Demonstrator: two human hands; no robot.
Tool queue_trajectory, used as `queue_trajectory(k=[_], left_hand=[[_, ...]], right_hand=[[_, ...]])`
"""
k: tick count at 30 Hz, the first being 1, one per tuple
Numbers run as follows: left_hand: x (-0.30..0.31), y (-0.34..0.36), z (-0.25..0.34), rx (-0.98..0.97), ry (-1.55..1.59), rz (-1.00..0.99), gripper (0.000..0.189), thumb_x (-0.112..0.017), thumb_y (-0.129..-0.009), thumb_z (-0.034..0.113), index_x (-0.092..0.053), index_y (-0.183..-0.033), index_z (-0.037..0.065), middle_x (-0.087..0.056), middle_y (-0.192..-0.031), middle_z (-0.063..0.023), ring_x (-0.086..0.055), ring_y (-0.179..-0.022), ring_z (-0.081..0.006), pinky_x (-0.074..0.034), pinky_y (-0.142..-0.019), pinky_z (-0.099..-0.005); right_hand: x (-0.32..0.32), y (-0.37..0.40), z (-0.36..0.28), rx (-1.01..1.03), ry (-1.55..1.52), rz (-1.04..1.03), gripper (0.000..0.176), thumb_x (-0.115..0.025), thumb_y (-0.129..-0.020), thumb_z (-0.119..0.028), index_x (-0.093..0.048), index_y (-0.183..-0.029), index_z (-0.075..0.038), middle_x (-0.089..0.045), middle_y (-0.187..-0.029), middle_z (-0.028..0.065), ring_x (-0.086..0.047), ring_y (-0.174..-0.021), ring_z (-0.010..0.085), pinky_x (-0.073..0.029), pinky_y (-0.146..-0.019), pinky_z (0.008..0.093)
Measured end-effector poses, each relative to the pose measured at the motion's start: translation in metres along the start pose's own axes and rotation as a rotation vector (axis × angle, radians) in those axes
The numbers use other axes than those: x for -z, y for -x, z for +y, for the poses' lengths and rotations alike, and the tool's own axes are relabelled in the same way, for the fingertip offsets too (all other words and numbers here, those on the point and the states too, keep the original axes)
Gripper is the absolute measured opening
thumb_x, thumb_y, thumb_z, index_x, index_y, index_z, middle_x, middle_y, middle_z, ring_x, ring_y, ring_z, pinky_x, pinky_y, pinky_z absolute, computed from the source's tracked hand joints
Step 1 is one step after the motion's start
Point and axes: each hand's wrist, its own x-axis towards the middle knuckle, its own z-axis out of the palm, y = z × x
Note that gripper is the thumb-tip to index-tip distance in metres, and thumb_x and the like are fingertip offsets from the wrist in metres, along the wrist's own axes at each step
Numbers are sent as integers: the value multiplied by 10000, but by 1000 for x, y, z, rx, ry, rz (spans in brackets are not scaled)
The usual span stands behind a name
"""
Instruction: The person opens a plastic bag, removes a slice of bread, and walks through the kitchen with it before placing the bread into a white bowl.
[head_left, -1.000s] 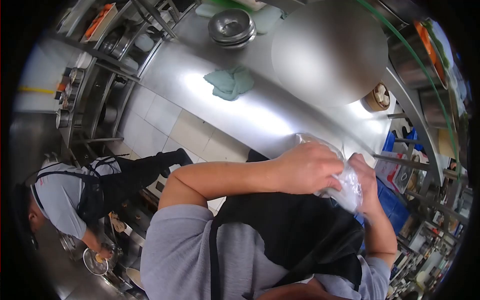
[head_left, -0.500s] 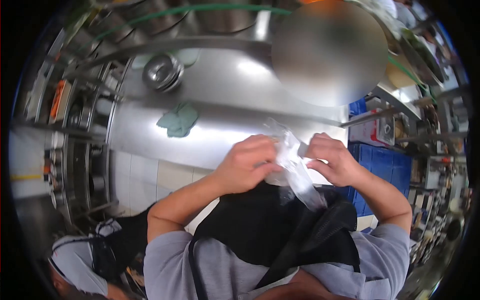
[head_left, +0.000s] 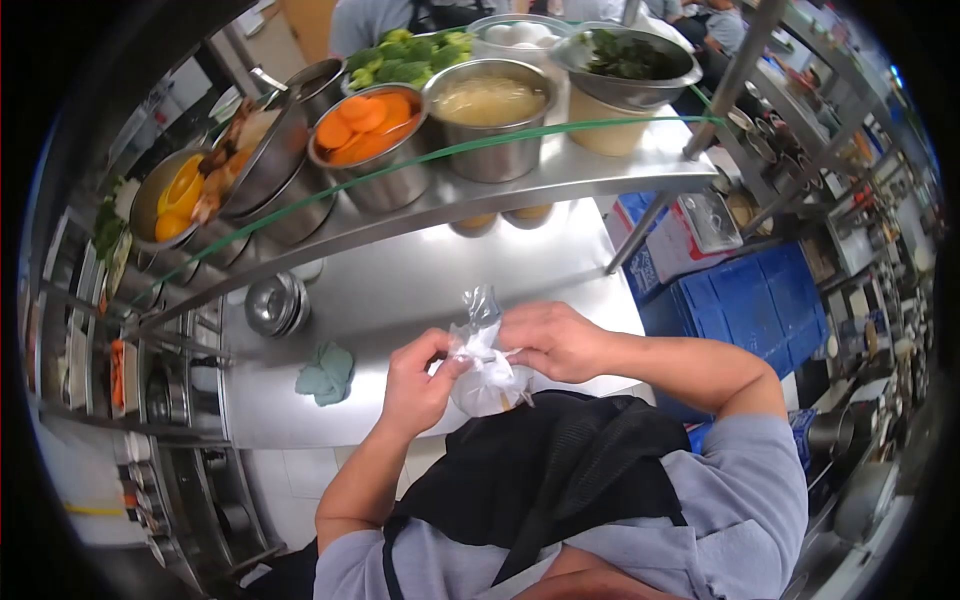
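A plastic bag [head_left: 492, 385], clear with a twisted white neck, is between my two hands, close in front of my black apron. My left hand [head_left: 418, 385] pinches the bag's neck from the left, thumb against fingers. From the right, my right hand [head_left: 553, 340] grips the gathered plastic beside the knot-like twist. A loose clear end of the bag sticks up above the fingers. Something pale shows through the lower part of the bag, but I cannot make out what it is.
Beyond my hands is a steel table [head_left: 400, 260] with a green cloth [head_left: 325, 374] and stacked metal bowls [head_left: 275, 305]. A shelf [head_left: 590, 172] above it bears sliced carrots [head_left: 365, 125], broccoli [head_left: 410, 60] and leafy greens [head_left: 632, 55]. Blue crates [head_left: 755, 315] stand at the right.
The view has tilted up, bringing the shelf of food into sight. The bag's neck is now bunched into a tight twist, and both hands are closer together around it.
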Motion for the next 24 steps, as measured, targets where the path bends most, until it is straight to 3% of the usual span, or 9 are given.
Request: queue_trajectory(k=[5, 8, 12, 16, 19, 20, 23, 24], left_hand=[[1, 8, 0, -66, -43, -67, 123, -687, -819, -41, -631, -926, -17, -671, -828, -84, -638, -757, -150, -504, -720, -284], [2, 15, -8, 8, 202, -38, 348, -668, -836, -87, -504, -1129, 6, -645, -994, -75, -628, -909, -135, -498, -832, -278], [3, 16, -4, 34, 213, 4, 475, -655, -833, -95, -404, -1213, 36, -584, -1021, -72, -605, -932, -128, -488, -848, -285], [7, 16, 2, 3, 227, 29, 479, -643, -834, -96, -390, -1217, 40, -577, -1025, -69, -605, -926, -130, -485, -845, -278], [4, 12, 7, -40, 203, 77, 709, -630, -831, -92, -279, -1436, 26, -550, -1057, -73, -588, -890, -135, -470, -814, -256], [3, 10, 15, -51, 90, 79, 792, -633, -832, -66, -219, -1501, 22, -551, -1120, -84, -567, -940, -149, -470, -829, -286], [13, -6, 22, -158, -40, -37, 695, -637, -844, -14, -331, -1466, 28, -560, -1149, -97, -548, -1037, -176, -465, -879, -310], [16, -12, 38, -216, -184, -93, 465, -703, -895, 201, -568, -1314, 51, -562, -1197, -127, -538, -1110, -222, -452, -934, -340]], right_hand=[[12, 11, 1, 97, 103, -84, 131, -663, -859, -171, -573, -914, -94, -564, -874, 86, -580, -908, 321, -443, -774, 449], [15, 14, -3, 130, 141, -63, 168, -702, -801, -108, -571, -904, -87, -551, -879, 85, -565, -885, 319, -422, -742, 444], [21, 17, 0, 122, 160, -111, 152, -685, -833, -142, -563, -913, -101, -544, -889, 75, -568, -915, 288, -409, -761, 417], [21, 23, 7, 140, 153, -50, 141, -673, -850, -148, -556, -909, -98, -537, -880, 80, -567, -917, 292, -408, -761, 416], [22, 27, 10, 132, 164, -35, 144, -667, -862, -158, -556, -922, -89, -544, -891, 86, -566, -918, 310, -420, -759, 434], [20, 25, 14, 137, 103, 16, 153, -668, -864, -163, -557, -932, -83, -545, -895, 91, -565, -919, 318, -428, -758, 444], [17, 22, 16, 148, 16, 105, 168, -670, -865, -170, -561, -949, -73, -545, -898, 98, -564, -918, 333, -440, -755, 461], [16, 21, 16, 159, -7, 137, 174, -671, -864, -172, -564, -956, -70, -543, -897, 101, -563, -916, 338, -444, -753, 468]])
